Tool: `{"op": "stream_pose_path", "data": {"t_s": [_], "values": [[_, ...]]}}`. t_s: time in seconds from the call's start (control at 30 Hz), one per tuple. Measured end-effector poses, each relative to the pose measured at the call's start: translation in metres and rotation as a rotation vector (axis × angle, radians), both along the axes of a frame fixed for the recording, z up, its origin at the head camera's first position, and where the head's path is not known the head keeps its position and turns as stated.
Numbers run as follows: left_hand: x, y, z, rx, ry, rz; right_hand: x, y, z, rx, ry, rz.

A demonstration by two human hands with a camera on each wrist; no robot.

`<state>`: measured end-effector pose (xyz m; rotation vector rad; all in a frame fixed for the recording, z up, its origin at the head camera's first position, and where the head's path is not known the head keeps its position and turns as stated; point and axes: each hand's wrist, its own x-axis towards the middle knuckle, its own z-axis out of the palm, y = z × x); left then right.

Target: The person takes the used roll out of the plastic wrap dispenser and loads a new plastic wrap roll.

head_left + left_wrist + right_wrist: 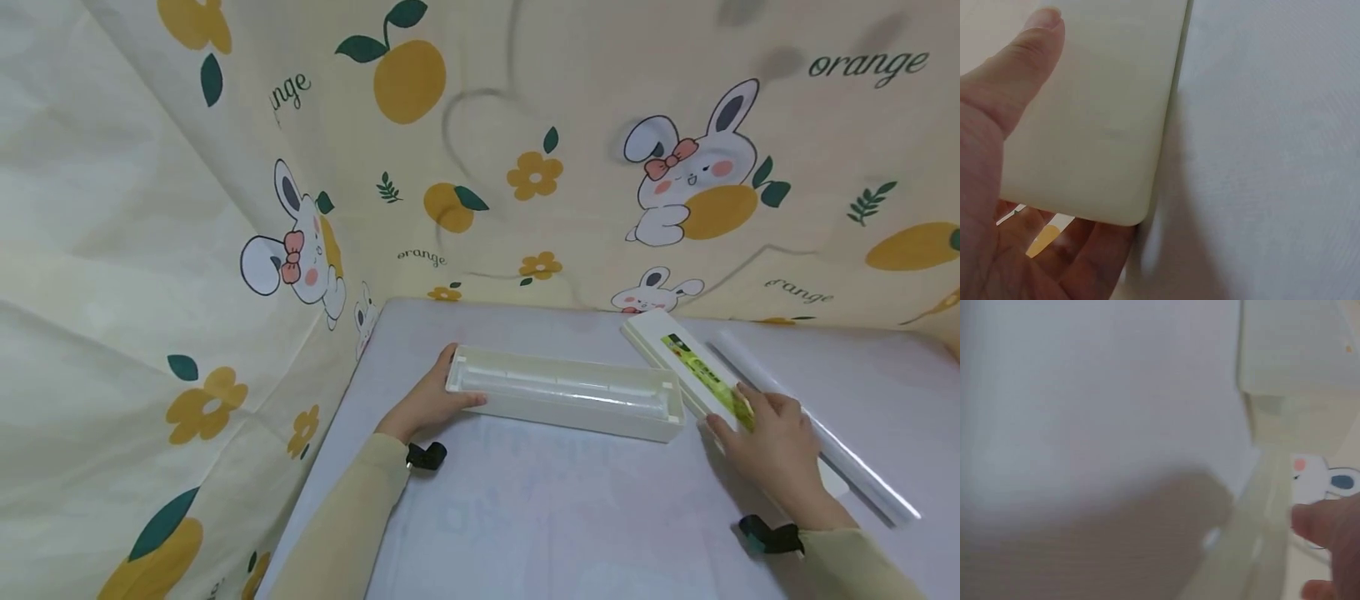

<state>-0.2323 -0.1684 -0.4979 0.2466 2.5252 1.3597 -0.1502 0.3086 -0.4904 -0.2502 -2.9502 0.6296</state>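
Observation:
My left hand (429, 402) grips the left end of a long white plastic wrap dispenser box (577, 420), thumb on its front wall and fingers around the end. Its top faces up uncovered, showing a clear glossy roll (562, 389) lying lengthwise inside. In the left wrist view the thumb (1025, 65) presses the smooth box side (1104, 131), the other fingers under its corner. My right hand (780, 454) holds a long white lid (651, 330) with a green and yellow label, thumb at one long edge. The lid (1250, 544) is blurred in the right wrist view.
A long roll of clear film (862, 467) lies slantwise on the table to the right of the lid. The white-covered table (570, 517) meets a cream curtain (487, 225) printed with rabbits and oranges at the back and left.

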Motion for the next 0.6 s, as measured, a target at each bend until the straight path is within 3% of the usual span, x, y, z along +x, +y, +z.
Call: {"op": "stream_pose_path", "data": {"t_s": [0.17,0.23,0.6], "values": [[-0.002,-0.002,-0.001,0.004,0.004,0.008,-0.006,-0.012,0.019,-0.05,0.169,0.06],[-0.002,-0.003,-0.002,0.011,0.0,0.002,-0.009,-0.019,0.028,-0.07,0.195,0.087],[-0.002,-0.001,-0.002,0.016,0.01,-0.007,-0.019,-0.062,0.052,-0.108,0.232,0.253]]}}
